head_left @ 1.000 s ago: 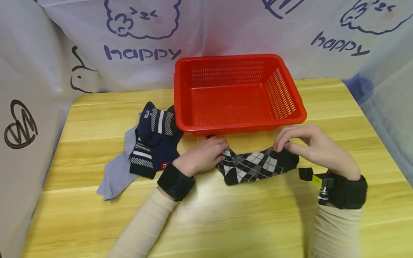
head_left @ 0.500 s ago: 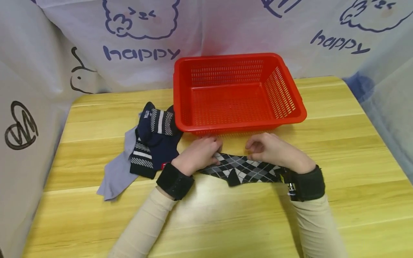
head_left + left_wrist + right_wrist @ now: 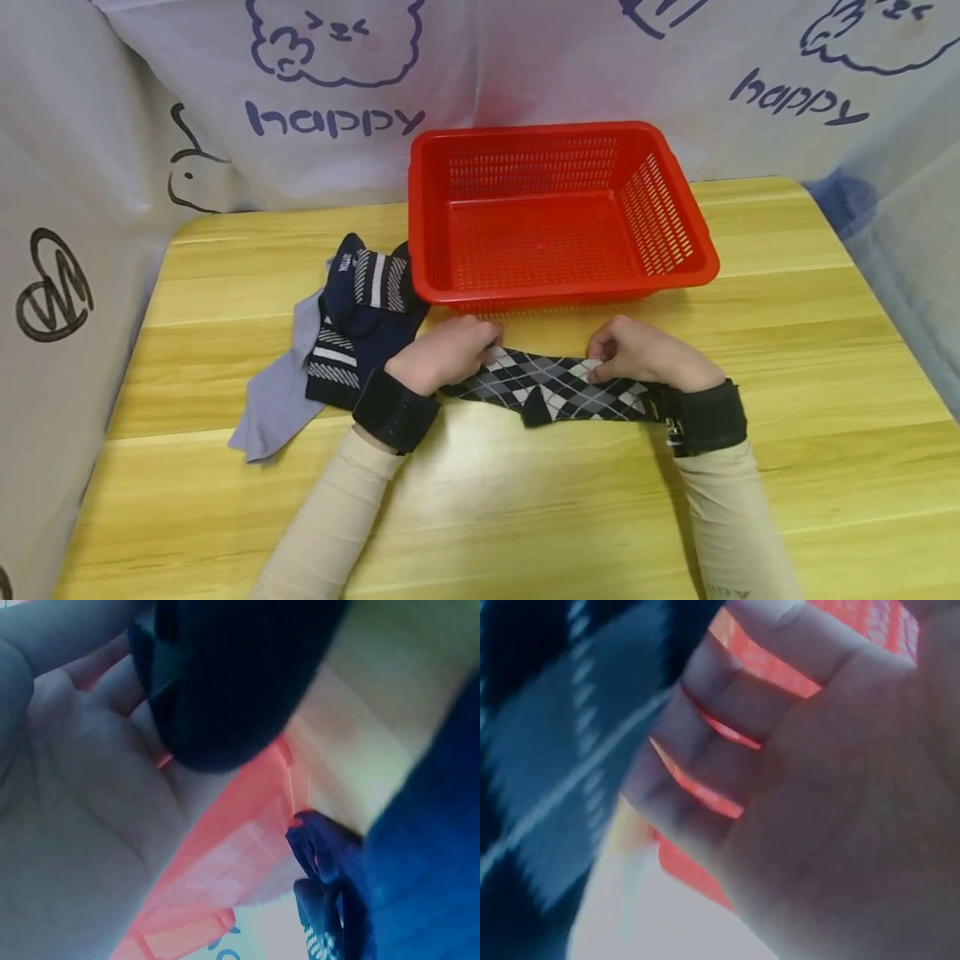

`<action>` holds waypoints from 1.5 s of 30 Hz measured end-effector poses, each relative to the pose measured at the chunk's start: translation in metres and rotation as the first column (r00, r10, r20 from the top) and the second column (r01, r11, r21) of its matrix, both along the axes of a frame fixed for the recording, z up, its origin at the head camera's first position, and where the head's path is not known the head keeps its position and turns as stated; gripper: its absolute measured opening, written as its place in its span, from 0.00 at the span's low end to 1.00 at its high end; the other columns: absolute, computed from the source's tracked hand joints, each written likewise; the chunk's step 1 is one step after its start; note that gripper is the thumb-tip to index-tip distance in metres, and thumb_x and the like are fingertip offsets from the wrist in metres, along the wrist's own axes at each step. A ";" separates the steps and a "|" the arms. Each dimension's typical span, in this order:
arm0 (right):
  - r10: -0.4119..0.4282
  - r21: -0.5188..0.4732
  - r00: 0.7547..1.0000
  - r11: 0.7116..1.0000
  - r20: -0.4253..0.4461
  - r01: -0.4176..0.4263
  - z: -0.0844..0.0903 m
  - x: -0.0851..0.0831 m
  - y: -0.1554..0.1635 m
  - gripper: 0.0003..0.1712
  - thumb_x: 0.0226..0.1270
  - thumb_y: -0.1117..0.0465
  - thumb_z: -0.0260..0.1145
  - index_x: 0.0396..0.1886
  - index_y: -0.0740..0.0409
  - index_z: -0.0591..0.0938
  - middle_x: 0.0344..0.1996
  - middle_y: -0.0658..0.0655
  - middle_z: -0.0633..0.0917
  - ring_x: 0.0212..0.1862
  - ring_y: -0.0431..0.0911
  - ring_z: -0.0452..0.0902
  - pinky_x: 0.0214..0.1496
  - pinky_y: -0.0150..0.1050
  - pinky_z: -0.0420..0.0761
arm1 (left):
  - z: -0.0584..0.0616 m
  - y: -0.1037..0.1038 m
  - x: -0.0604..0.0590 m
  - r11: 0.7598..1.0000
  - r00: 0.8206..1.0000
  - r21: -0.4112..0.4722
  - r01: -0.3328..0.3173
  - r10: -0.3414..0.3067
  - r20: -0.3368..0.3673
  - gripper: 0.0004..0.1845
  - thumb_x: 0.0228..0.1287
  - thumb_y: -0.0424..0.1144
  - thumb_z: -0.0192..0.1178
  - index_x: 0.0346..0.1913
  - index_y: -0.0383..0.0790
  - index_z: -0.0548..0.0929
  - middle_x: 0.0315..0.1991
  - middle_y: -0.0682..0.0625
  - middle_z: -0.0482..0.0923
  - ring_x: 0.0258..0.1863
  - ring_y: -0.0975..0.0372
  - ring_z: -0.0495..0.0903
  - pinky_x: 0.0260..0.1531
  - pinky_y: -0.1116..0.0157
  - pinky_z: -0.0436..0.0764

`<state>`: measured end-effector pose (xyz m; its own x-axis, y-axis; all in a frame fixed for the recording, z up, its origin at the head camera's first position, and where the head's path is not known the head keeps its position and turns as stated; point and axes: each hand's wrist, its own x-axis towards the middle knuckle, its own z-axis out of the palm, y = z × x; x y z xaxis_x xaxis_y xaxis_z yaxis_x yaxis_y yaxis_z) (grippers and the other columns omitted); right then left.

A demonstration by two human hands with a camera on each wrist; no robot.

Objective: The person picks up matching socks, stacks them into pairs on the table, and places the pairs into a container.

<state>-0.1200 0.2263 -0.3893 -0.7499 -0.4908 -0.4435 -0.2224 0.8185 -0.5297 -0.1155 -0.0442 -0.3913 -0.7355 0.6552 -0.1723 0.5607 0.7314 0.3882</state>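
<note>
A black, white and grey argyle sock (image 3: 555,387) lies stretched sideways in front of the red basket, its black heel towards the person. My left hand (image 3: 446,354) grips its left end, and the fingers cover that part. On the right, my right hand (image 3: 645,354) pinches the sock's upper edge between thumb and fingers; the sock's far right end is hidden under the wrist. Dark sock fabric (image 3: 232,682) hangs from the fingers in the left wrist view. In the right wrist view the argyle knit (image 3: 562,765) passes beside the curled fingers.
The red plastic basket (image 3: 562,293) stands just beyond the hands, with nothing in it. Left of it lie navy socks with striped cuffs (image 3: 375,333) over a lavender-grey sock (image 3: 281,404). A white cloth with drawings (image 3: 525,58) hangs behind the wooden table (image 3: 525,517).
My right hand has left the sock's black right end and moved left to its upper edge. The left hand has shifted slightly left, and the sock now lies further left.
</note>
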 end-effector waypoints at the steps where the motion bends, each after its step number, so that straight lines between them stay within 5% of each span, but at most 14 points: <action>1: -0.004 -0.002 1.000 1.000 -0.010 0.004 0.001 -0.001 0.005 0.08 0.55 0.63 0.74 0.26 0.56 0.81 0.23 0.48 0.75 0.30 0.42 0.69 0.36 0.36 0.68 | 0.001 -0.001 0.000 1.000 1.000 -0.001 0.002 -0.002 0.000 0.07 0.62 0.27 0.60 0.30 0.40 0.77 0.24 0.52 0.68 0.28 0.59 0.71 0.32 0.69 0.66; 13: -0.144 -0.076 0.979 0.988 -0.145 0.134 -0.004 -0.007 0.043 0.05 0.58 0.65 0.73 0.29 0.61 0.83 0.26 0.53 0.83 0.31 0.44 0.73 0.35 0.33 0.72 | 0.001 0.003 0.004 0.999 1.000 -0.032 -0.020 0.019 -0.023 0.05 0.64 0.27 0.57 0.35 0.40 0.79 0.27 0.50 0.73 0.31 0.57 0.74 0.35 0.66 0.70; 18: -0.153 -0.044 0.964 0.988 -0.217 0.147 -0.004 -0.008 0.031 0.04 0.56 0.66 0.72 0.29 0.61 0.83 0.27 0.55 0.83 0.33 0.47 0.76 0.40 0.37 0.73 | 0.000 0.012 0.010 0.998 0.991 -0.056 -0.033 0.025 -0.134 0.05 0.64 0.27 0.58 0.37 0.39 0.79 0.33 0.46 0.81 0.37 0.54 0.81 0.38 0.61 0.78; 26: -0.165 -0.012 0.946 0.986 -0.279 0.168 0.003 -0.001 -0.004 0.07 0.57 0.67 0.72 0.32 0.62 0.81 0.28 0.57 0.82 0.34 0.50 0.76 0.41 0.43 0.73 | 0.005 0.035 0.022 0.997 0.953 -0.012 0.080 -0.080 -0.291 0.06 0.65 0.32 0.60 0.44 0.40 0.81 0.39 0.48 0.81 0.39 0.57 0.82 0.39 0.60 0.81; 35: -0.072 0.090 0.989 0.992 -0.130 0.084 -0.003 0.009 -0.040 0.14 0.55 0.54 0.76 0.29 0.56 0.79 0.22 0.51 0.77 0.28 0.44 0.71 0.30 0.34 0.66 | -0.006 0.032 0.023 0.990 0.994 -0.137 -0.045 0.031 -0.108 0.22 0.53 0.56 0.71 0.38 0.41 0.82 0.28 0.49 0.81 0.29 0.57 0.81 0.30 0.59 0.78; 45: -0.184 0.201 0.983 0.963 -0.004 0.181 0.002 -0.001 0.006 0.18 0.53 0.52 0.77 0.25 0.58 0.79 0.21 0.51 0.74 0.27 0.46 0.70 0.29 0.36 0.67 | -0.001 0.019 0.014 0.962 0.984 -0.218 -0.166 0.177 0.032 0.22 0.47 0.58 0.75 0.26 0.45 0.78 0.23 0.53 0.74 0.27 0.60 0.77 0.26 0.63 0.70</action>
<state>-0.1206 0.2326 -0.3869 -0.8110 -0.2467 -0.5305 -0.0528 0.9339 -0.3536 -0.1019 -0.0251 -0.3927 -0.8201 0.4643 -0.3344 0.4036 0.8836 0.2373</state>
